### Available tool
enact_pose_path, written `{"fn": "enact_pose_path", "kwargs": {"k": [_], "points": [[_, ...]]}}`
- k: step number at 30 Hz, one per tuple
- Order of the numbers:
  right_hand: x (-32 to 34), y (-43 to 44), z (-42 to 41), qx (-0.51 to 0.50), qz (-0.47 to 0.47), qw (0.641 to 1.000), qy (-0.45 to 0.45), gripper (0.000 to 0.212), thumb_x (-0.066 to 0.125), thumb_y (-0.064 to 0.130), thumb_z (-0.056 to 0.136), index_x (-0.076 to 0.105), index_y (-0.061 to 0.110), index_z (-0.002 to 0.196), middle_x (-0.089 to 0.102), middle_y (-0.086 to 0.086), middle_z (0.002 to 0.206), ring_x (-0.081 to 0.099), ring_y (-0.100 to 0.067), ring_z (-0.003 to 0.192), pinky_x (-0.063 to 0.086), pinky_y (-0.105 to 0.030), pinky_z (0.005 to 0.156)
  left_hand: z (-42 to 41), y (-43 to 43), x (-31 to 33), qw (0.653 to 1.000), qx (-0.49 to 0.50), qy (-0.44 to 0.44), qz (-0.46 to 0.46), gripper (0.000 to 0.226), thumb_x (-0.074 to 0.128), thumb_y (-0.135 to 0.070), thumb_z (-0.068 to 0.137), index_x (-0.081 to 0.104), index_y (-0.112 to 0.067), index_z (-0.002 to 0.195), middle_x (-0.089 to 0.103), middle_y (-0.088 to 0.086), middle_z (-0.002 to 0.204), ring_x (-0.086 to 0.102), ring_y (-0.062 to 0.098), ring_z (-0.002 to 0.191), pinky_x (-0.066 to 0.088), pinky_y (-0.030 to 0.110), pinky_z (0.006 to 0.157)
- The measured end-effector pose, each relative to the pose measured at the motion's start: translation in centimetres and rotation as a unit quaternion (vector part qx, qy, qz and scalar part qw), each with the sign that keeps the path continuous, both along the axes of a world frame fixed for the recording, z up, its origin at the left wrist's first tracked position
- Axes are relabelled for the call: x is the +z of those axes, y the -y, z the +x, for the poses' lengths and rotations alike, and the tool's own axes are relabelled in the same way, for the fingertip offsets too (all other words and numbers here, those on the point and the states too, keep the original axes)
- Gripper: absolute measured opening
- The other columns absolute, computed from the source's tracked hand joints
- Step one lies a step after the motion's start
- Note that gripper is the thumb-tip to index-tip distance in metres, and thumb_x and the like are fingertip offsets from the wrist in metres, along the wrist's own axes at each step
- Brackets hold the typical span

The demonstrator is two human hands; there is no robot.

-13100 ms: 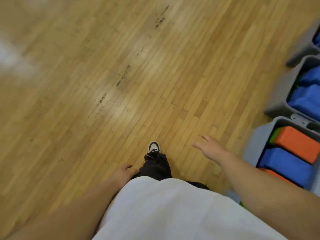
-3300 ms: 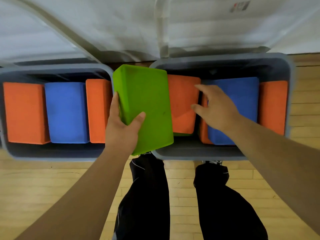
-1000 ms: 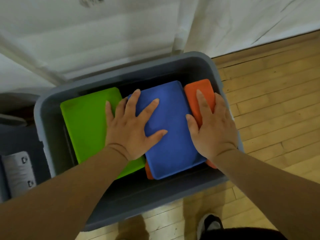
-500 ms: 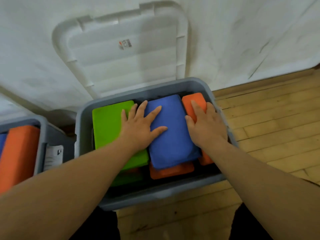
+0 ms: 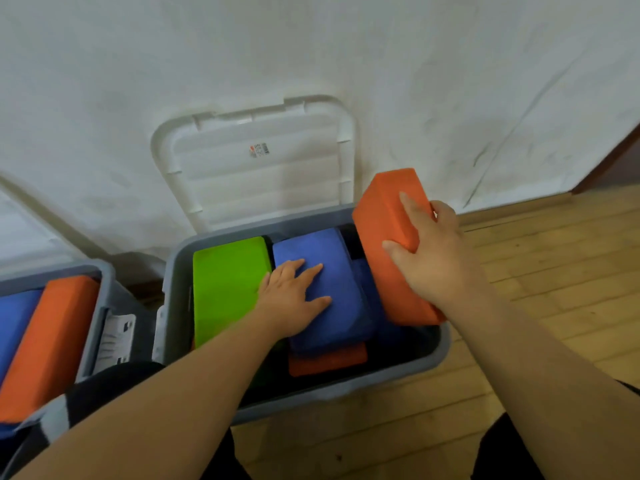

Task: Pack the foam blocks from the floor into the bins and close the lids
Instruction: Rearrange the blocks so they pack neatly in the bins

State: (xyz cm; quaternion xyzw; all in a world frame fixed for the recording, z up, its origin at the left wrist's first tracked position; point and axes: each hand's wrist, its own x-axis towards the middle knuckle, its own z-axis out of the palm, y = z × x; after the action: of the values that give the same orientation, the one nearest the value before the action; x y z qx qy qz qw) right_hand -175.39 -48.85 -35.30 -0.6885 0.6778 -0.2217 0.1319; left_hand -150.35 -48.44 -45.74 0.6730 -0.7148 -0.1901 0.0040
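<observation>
A grey bin stands open against the wall, its white lid leaning upright behind it. Inside lie a green foam block on the left and a blue foam block in the middle, with another orange block showing beneath the blue one. My left hand rests flat on the blue block, fingers spread. My right hand grips an orange foam block, lifted and tilted above the bin's right end.
A second grey bin at the left holds an orange block and a blue block. A white wall runs behind both bins. Wooden floor extends to the right and in front.
My right hand has pulled the orange block up out of the bin's right end; half a second ago it lay in the bin under that hand. My left hand stays on the blue block.
</observation>
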Motion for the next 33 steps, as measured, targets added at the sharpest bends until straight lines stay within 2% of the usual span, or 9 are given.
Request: {"fn": "enact_pose_path", "kwargs": {"k": [2,5,9,12,15,19,22,26,33], "points": [[2.2,-0.3,-0.1,0.02,-0.031,0.999,0.007,0.08,0.062,0.054,0.091,0.019,0.046,0.158,0.016,-0.005,0.16,0.047,-0.035,0.133,0.044,-0.045,0.106,-0.2,0.2,1.7,0.989,0.049,-0.137,0.032,0.09,0.049,-0.076,0.084,0.023,-0.036,0.16,0.029,0.0,0.165,0.025,0.017,0.152,0.023,0.039,0.123],[4.2,-0.4,0.4,0.017,-0.055,0.996,0.062,0.078,0.062,0.053,0.093,0.018,0.049,0.156,0.01,0.005,0.158,0.051,-0.025,0.123,0.044,-0.035,0.099,-1.2,0.5,5.5,0.905,0.159,-0.395,0.007,0.084,0.065,-0.053,0.092,0.018,-0.038,0.16,0.043,0.004,0.155,0.046,0.015,0.138,0.038,0.027,0.102],[3.5,0.5,2.8,-0.014,-0.008,0.959,0.282,0.073,0.064,0.051,0.093,0.026,0.05,0.155,0.029,0.01,0.141,0.046,-0.006,0.115,0.038,-0.027,0.098,-1.3,0.7,9.8,0.87,0.109,-0.479,-0.045,0.094,0.078,-0.056,0.08,0.016,-0.056,0.151,0.051,-0.013,0.143,0.06,-0.003,0.116,0.045,0.019,0.096],[1.4,1.1,5.3,0.012,0.057,0.909,0.413,0.063,0.057,0.053,0.089,0.037,0.055,0.148,0.05,0.012,0.142,0.056,-0.004,0.119,0.048,-0.035,0.103,0.3,0.1,11.5,0.902,0.087,-0.417,-0.071,0.096,0.082,-0.053,0.078,0.022,-0.052,0.153,0.051,-0.018,0.142,0.057,-0.007,0.119,0.044,0.018,0.104],[0.5,1.4,7.6,0.048,0.089,0.913,0.396,0.053,0.05,0.035,0.097,0.042,0.054,0.147,0.064,0.017,0.126,0.062,0.004,0.1,0.051,-0.028,0.089,3.4,-0.5,11.6,0.936,0.123,-0.315,-0.093,0.105,0.077,-0.069,0.065,0.029,-0.045,0.156,0.049,-0.004,0.146,0.056,0.007,0.123,0.045,0.033,0.109],[-1.1,1.9,10.7,0.098,0.151,0.907,0.382,0.057,0.063,0.042,0.096,0.042,0.048,0.149,0.057,0.012,0.14,0.061,-0.01,0.116,0.053,-0.04,0.101,6.3,-0.8,13.2,0.967,0.189,-0.146,-0.092,0.095,0.065,-0.074,0.077,0.024,-0.043,0.157,0.029,0.007,0.157,0.045,0.029,0.137,0.038,0.041,0.114],[-3.2,2.3,10.9,0.113,0.201,0.944,0.237,0.073,0.064,0.043,0.096,0.026,0.039,0.158,0.032,0.002,0.162,0.043,-0.022,0.14,0.042,-0.031,0.104,6.6,-1.4,12.0,0.98,0.197,0.017,-0.019,0.1,0.043,-0.096,0.068,0.01,-0.056,0.154,0.001,-0.002,0.167,0.023,0.046,0.146,0.026,0.059,0.117],[-7.2,2.8,8.0,0.081,0.285,0.954,0.05,0.095,0.064,0.05,0.093,0.0,0.037,0.162,0.012,-0.013,0.166,0.038,-0.039,0.141,0.045,-0.041,0.101,5.9,-2.4,8.3,0.973,0.21,0.059,0.081,0.111,0.043,-0.101,0.058,-0.012,-0.066,0.148,-0.018,-0.009,0.168,0.009,0.05,0.148,0.016,0.07,0.114],[-8.0,2.3,8.1,0.14,0.273,0.951,0.028,0.101,0.069,0.042,0.092,-0.003,0.032,0.162,0.037,-0.009,0.157,0.051,-0.029,0.129,0.046,-0.035,0.092,6.3,-1.0,8.9,0.968,0.241,0.049,0.053,0.104,0.047,-0.095,0.063,-0.001,-0.065,0.15,-0.005,-0.011,0.168,0.016,0.046,0.148,0.02,0.069,0.114]]}}
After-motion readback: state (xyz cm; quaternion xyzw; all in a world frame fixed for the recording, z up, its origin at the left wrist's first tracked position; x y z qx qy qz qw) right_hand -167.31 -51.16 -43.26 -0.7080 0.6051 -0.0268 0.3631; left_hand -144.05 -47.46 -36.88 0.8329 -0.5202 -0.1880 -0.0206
